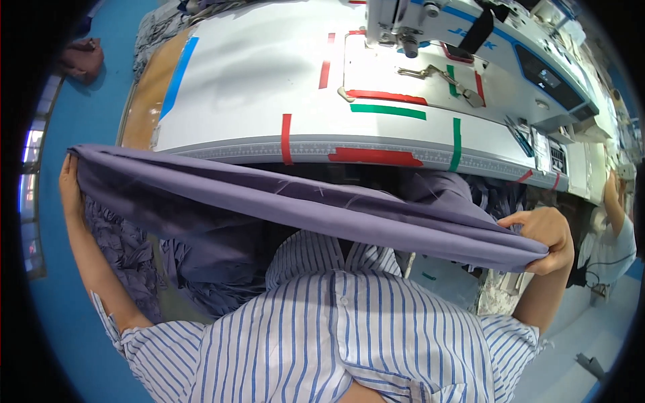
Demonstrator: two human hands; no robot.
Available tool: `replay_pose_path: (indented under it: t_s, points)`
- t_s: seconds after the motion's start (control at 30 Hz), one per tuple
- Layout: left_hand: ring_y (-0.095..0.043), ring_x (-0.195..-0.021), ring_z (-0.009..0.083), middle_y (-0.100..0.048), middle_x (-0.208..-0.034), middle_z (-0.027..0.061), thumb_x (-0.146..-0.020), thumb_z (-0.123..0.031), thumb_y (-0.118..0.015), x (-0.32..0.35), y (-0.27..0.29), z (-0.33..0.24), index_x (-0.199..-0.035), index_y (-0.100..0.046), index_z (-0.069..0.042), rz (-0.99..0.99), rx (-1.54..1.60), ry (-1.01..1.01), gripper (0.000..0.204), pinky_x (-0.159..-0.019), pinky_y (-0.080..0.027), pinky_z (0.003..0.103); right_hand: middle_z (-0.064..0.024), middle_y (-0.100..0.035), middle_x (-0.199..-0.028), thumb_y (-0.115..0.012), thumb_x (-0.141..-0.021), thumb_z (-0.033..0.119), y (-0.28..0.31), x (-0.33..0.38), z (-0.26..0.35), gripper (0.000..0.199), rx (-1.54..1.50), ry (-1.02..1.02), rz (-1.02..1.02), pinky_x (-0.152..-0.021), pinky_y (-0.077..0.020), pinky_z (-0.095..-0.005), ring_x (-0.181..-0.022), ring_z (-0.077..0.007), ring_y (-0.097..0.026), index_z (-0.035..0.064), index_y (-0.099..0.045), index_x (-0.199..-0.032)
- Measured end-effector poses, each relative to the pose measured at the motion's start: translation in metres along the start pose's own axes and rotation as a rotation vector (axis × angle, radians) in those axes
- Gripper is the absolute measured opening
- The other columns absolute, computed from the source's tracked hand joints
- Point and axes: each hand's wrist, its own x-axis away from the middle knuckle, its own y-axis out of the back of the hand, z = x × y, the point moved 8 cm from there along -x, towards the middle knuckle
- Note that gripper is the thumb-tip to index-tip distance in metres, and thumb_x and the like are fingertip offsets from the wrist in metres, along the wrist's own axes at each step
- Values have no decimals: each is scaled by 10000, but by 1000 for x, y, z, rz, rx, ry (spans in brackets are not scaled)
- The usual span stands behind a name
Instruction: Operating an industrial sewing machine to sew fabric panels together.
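Observation:
A long piece of purple fabric (pixel 289 208) is stretched across in front of my body, between my two hands. My left hand (pixel 70 178) grips its far left corner, raised higher than the other end. At the right end, my right hand (pixel 545 235) is closed round the cloth, thumb on top and fingers partly behind it. The fabric is folded lengthwise, with a dark opening between its layers and a few loose pale threads on it. Its lower part hangs down on the left side.
A white sewing table (pixel 248 80) with red and green tape lies ahead, a sewing machine (pixel 537 67) at its right. Small scissors (pixel 519 138) rest near its front edge. Heaps of purple cloth (pixel 121 248) are at the left. Another person's arm (pixel 614 201) shows far right.

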Motion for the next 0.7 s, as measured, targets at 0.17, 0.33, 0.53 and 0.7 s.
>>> replay_pose_path:
  t_s: [0.17, 0.33, 0.53, 0.7]
  points:
    - [-599, -982, 116, -632, -1156, 57, -976, -218, -566, -72, -95, 43, -1252, -568, 13, 65, -10, -17, 360, -846, -469, 229, -106, -431, -507, -724, -576, 56, 41, 106, -17, 228, 1035, -638, -308, -827, -511, -391, -453, -258, -437, -21, -513, -613]
    - [-591, -986, 128, -652, -1116, 31, -951, -275, -603, -125, -219, 98, -1199, -608, 13, 27, -2, 12, 379, -841, -461, 253, -134, -491, -594, -784, -641, 144, 43, 160, -70, 293, 723, -942, -512, -561, -406, -342, -546, -209, -496, -49, -581, -728]
    - [-592, -887, 102, -671, -1002, 27, -960, -246, -589, -142, -334, 145, -1100, -651, 21, 180, 39, 86, 308, -784, -449, 237, -121, -507, -577, -759, -715, 153, 27, 195, -105, 246, 522, -1192, -502, -555, -428, -311, -578, -133, -515, -46, -619, -751]
    - [-592, -890, 108, -675, -1016, 37, -947, -269, -611, -163, -342, 146, -1109, -660, 24, 85, -137, 19, 338, -790, -446, 233, -128, -567, -581, -721, -736, 105, 29, 253, -107, 179, 653, -1199, -478, -568, -462, -322, -524, -190, -530, -45, -625, -753]
